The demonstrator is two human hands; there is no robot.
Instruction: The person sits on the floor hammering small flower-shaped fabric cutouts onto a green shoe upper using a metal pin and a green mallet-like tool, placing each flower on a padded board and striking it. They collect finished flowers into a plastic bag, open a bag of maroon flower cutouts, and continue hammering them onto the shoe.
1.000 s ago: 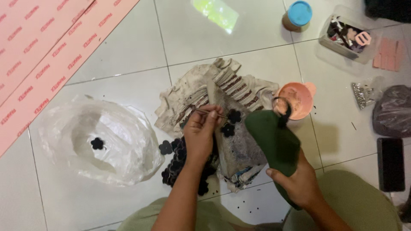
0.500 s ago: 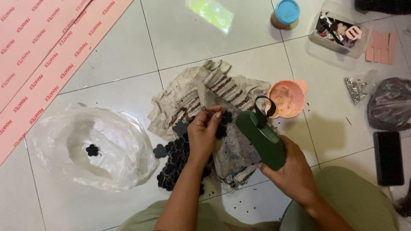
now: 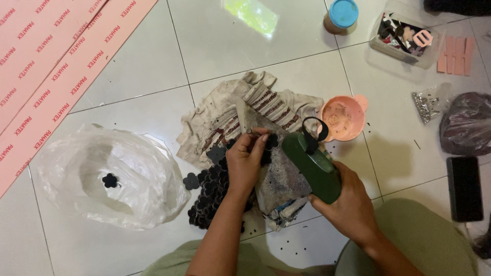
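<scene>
Left hand (image 3: pixel 245 163) pinches black flower cutout (image 3: pixel 255 134) – right hand (image 3: pixel 348 204) grips green punch (image 3: pixel 312 166), long axis toward 11 o'clock, at cutout's 4 o'clock.

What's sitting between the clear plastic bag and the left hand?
In the head view, a pile of black flower-shaped cutouts lies between the plastic bag and the left hand, with one stray cutout nearest the bag.

Floor (image 3: pixel 143 66): glazed white tile, glossy, smooth. Rag (image 3: pixel 230 117) at 12 o'clock of the left hand (image 3: pixel 245 163): stained, crumpled woven cloth, matt. Green tool (image 3: pixel 312 166) in the right hand (image 3: pixel 348 207): smooth, slightly satin body, black strap loop. Flower cut-outs (image 3: pixel 207 191): matt black sheet. Bag (image 3: pixel 107 176) at 9 o'clock: thin translucent plastic, glossy, wrinkled. Bowl (image 3: pixel 343 118): matt pink plastic.
</scene>
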